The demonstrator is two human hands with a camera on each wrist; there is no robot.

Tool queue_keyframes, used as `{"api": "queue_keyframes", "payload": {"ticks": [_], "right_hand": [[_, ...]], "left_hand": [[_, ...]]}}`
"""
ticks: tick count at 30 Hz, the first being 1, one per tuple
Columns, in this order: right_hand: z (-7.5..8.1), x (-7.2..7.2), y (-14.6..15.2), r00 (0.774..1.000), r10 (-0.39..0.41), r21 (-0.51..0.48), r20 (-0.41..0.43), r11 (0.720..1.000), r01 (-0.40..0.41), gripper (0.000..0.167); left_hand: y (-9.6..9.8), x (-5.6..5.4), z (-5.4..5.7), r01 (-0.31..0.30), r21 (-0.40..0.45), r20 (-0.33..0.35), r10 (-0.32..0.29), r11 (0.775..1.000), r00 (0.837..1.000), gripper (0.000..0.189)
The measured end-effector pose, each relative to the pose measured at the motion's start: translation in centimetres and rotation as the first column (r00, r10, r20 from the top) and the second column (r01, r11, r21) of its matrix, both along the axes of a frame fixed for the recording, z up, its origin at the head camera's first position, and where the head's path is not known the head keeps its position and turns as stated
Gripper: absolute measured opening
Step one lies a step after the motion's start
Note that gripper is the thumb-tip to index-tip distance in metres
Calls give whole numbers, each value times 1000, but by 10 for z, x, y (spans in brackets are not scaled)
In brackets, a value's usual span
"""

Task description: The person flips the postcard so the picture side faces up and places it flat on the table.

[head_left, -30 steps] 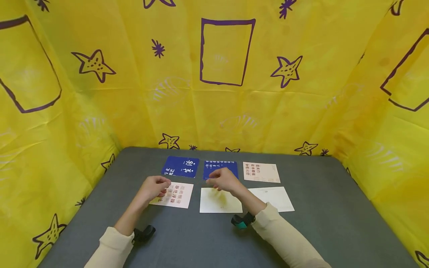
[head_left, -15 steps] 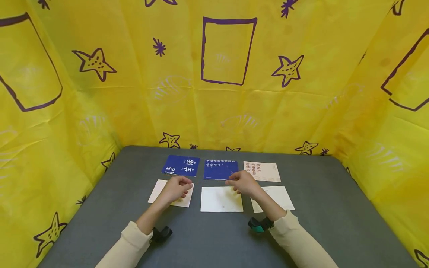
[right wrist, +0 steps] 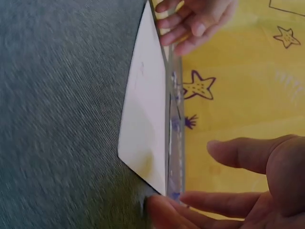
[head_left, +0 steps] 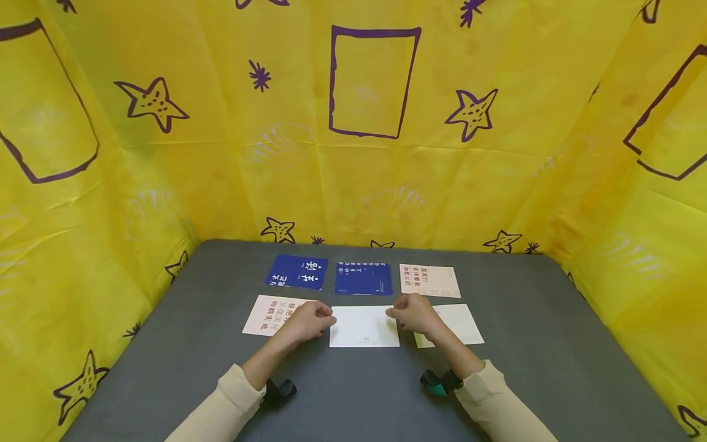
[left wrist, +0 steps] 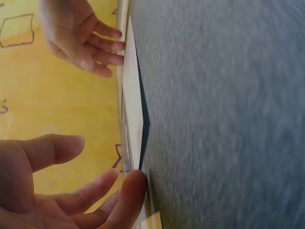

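A white card [head_left: 364, 328] with a small printed mark lies flat on the grey table, in the middle of the front row. At its left edge is my left hand [head_left: 309, 321], which partly covers a pink card with characters [head_left: 264, 316]. My right hand [head_left: 414, 314] is by the white card's upper right corner, over part of another white card [head_left: 463, 325]. Both wrist views show thumb and fingers spread apart, with nothing gripped. Low fingertips of the left hand [left wrist: 71, 200] and the right hand [right wrist: 233, 191] sit at the card's ends; firm contact is unclear.
Behind the front row lie a blue card [head_left: 295, 272], a second blue card [head_left: 361, 281] and a pink printed card [head_left: 436, 282]. The grey table [head_left: 331, 399] ends at a yellow cloth [head_left: 342, 202] that surrounds it on the back and sides.
My left hand has moved right, from the pink card to the middle white card's left edge. My right hand has shifted right, from near the middle blue card to the white card's right side.
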State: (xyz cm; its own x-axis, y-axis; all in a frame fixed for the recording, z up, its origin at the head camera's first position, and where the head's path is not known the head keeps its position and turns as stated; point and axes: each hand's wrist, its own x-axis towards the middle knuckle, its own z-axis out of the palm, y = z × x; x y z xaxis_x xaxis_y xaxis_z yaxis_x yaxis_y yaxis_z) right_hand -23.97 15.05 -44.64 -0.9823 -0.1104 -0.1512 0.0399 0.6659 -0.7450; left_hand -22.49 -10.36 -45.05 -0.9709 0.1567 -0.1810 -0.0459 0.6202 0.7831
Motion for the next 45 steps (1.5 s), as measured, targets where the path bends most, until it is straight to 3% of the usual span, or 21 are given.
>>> {"api": "queue_keyframes", "payload": {"ticks": [4, 7, 12, 16, 21, 28, 36, 38, 45], "right_hand": [[-3, 5, -5, 999, 10, 29, -47, 1000, -9, 18], [-4, 6, -6, 998, 12, 30, -68, 1000, -10, 26], [-8, 4, -5, 997, -74, -77, -32, 994, 71, 14], [-13, 2, -4, 992, -127, -164, -2, 978, 125, 30], [-18, 1, -5, 988, -154, -255, 18, 955, 153, 36], [-24, -2, -1, 972, -216, -433, 95, 870, 235, 34], [-30, -3, 5, 940, -229, -569, 254, 750, 336, 33], [-31, -3, 6, 936, -209, -565, 283, 752, 339, 32], [-26, 1, 7, 952, -142, -492, 271, 830, 264, 27]], "left_hand": [[4, 1, 1, 1, 1, -5, -1, 1000, 1000, 28], [6, 0, 0, -2, 12, 0, 2, 1000, 1000, 30], [8, -1, -4, -39, 103, 31, 36, 994, 999, 34], [10, -3, -10, -70, 182, 47, 63, 981, 997, 44], [9, -5, -14, -100, 247, 65, 87, 964, 994, 59], [2, -10, -15, -154, 343, 163, 102, 927, 981, 51], [-8, -12, -18, -171, 438, 205, 87, 883, 975, 40], [-9, -12, -18, -177, 455, 213, 86, 873, 973, 39], [-10, -11, -15, -180, 443, 213, 91, 878, 973, 36]]}}
